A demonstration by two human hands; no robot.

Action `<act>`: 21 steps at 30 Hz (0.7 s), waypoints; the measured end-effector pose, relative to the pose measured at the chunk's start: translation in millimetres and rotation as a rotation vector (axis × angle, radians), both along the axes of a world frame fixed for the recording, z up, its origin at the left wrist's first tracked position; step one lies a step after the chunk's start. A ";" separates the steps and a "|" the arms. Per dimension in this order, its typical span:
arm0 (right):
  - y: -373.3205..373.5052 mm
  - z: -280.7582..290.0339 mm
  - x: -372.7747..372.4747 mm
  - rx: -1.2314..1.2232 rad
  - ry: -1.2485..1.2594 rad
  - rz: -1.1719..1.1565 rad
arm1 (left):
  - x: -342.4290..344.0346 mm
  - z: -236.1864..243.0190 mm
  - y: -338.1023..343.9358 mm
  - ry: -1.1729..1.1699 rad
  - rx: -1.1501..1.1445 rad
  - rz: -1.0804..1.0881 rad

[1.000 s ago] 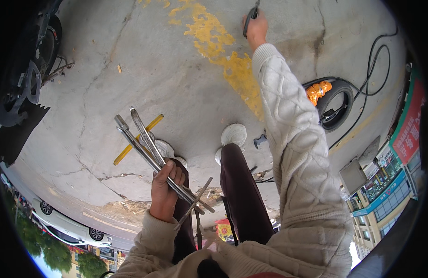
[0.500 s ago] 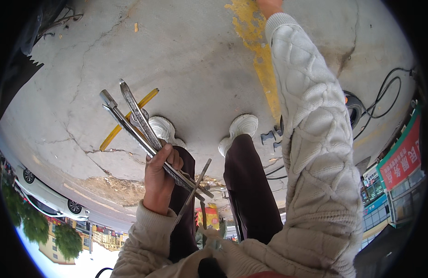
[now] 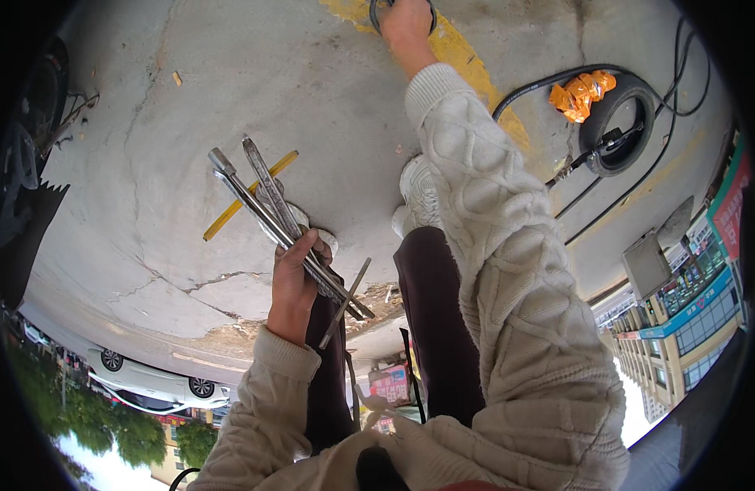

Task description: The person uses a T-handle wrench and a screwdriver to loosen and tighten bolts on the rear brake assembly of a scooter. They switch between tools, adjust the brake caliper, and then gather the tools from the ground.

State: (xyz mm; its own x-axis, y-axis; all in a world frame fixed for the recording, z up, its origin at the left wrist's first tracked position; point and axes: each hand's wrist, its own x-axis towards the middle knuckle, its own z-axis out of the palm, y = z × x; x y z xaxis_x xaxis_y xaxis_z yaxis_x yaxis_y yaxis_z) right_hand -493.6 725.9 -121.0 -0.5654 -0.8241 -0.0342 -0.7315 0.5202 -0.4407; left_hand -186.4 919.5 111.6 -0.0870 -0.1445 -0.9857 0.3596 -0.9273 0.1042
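My left hand is closed round a bundle of long metal hand tools, held above my left shoe. A socket-like end tops one rod, and a curved plier-like tool lies beside it. A yellow bar crosses the bundle near its far end, and a thin flat metal bar crosses near my wrist. Far ahead, at the frame's upper edge, my right hand is closed on a black loop, like hose or cable. The upper frame edge cuts the loop off, so its kind is unclear.
On the right lie a small black tyre, an orange crumpled wrapper and a black hose. Worn yellow paint marks the concrete. A dark tyre and serrated dark panel stand at the left; a white car is parked beyond.
The view has turned to the right, bringing the tyre and orange wrapper into sight. My right hand now shows with a black loop in it. The left hand keeps its tools.
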 end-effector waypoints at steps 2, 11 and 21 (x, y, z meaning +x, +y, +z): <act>9.9 4.2 9.4 0.046 -0.031 0.019 | 2.4 0.4 1.2 0.032 -0.031 -0.055; 106.8 95.1 67.3 0.030 -0.764 -0.178 | -0.5 -1.4 -2.6 0.024 -0.167 -0.100; 231.4 279.8 159.2 0.097 -1.019 -0.226 | -4.1 4.5 13.4 0.311 -0.102 -0.123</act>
